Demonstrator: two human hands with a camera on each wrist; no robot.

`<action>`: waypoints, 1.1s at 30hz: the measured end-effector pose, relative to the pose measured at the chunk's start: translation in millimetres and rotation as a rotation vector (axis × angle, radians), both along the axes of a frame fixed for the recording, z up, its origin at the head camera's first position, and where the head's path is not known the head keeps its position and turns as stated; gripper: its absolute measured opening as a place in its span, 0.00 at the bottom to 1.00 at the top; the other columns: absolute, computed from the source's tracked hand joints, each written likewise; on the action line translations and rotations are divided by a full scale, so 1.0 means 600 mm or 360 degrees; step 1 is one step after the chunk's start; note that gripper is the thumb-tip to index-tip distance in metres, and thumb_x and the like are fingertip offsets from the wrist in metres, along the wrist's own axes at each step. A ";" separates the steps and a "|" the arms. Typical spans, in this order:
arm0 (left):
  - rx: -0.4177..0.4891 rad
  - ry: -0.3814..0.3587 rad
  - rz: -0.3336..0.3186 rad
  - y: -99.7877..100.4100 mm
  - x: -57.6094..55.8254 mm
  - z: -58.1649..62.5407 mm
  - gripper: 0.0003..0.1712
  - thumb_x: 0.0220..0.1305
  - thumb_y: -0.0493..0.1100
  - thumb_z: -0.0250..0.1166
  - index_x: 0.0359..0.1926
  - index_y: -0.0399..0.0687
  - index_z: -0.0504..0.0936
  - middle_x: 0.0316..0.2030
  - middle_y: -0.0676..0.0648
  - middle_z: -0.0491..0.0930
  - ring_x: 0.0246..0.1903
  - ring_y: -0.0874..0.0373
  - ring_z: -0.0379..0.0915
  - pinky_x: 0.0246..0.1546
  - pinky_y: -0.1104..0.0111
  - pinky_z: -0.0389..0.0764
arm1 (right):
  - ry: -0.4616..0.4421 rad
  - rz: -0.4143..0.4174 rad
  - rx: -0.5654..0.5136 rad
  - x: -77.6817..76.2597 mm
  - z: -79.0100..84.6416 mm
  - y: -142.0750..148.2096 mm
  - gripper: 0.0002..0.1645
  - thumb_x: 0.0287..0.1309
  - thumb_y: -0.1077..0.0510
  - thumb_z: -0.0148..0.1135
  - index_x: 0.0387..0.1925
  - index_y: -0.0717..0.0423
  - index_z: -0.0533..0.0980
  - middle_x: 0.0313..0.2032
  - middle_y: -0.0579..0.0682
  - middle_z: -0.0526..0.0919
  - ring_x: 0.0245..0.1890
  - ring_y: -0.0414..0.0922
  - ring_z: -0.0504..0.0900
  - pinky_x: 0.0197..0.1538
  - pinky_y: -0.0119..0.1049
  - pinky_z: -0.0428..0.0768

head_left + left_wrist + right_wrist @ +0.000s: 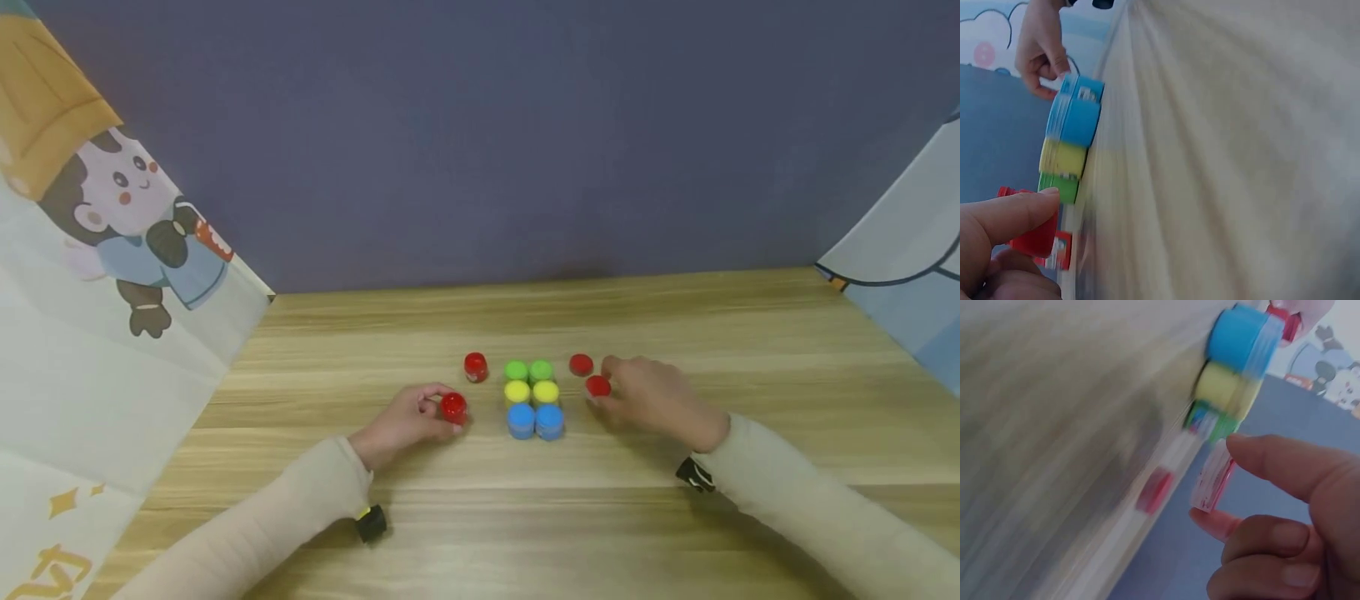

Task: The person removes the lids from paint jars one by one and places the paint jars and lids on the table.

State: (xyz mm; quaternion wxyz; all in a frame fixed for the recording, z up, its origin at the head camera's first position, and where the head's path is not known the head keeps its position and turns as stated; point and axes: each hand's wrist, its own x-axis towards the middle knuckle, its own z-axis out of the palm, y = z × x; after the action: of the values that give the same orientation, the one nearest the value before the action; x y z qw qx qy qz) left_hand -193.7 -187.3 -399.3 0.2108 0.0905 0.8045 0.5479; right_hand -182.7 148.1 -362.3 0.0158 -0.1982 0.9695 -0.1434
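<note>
My left hand [408,418] grips a small red jar [453,407] between thumb and fingers, its lidless top facing up. Just beyond it a second red jar [475,367] stands on the table, also without a lid. On the other side, my right hand [654,400] pinches a red lid [597,387] by its edge; the right wrist view shows this lid [1213,478] tilted, with a clear rim. Another red lid [581,364] lies flat on the table just past the right fingertips. Between my hands stand lidded jars in pairs: green [516,371], yellow [517,392] and blue [521,421].
Wood-grain tabletop [480,517] stretches under everything. A dark blue panel [525,142] rises along its back edge. Printed cartoon sheets flank it, one with a chef figure [127,200] on the left. A black wrist device [371,523] hangs under the left sleeve.
</note>
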 end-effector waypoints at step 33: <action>-0.0088 -0.0058 0.0260 -0.024 -0.087 0.001 0.27 0.53 0.36 0.68 0.56 0.44 0.74 0.17 0.55 0.66 0.12 0.65 0.52 0.14 0.74 0.56 | -0.0158 -0.0106 0.0080 -0.078 -0.018 0.026 0.14 0.54 0.54 0.61 0.23 0.57 0.68 0.16 0.46 0.62 0.18 0.41 0.61 0.19 0.32 0.60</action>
State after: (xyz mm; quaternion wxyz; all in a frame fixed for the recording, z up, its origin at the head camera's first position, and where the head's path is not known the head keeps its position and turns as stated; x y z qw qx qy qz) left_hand -245.7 -201.6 -398.8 0.1824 0.0086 0.8200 0.5424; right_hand -229.6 163.9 -373.1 0.0639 -0.1580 0.9769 -0.1292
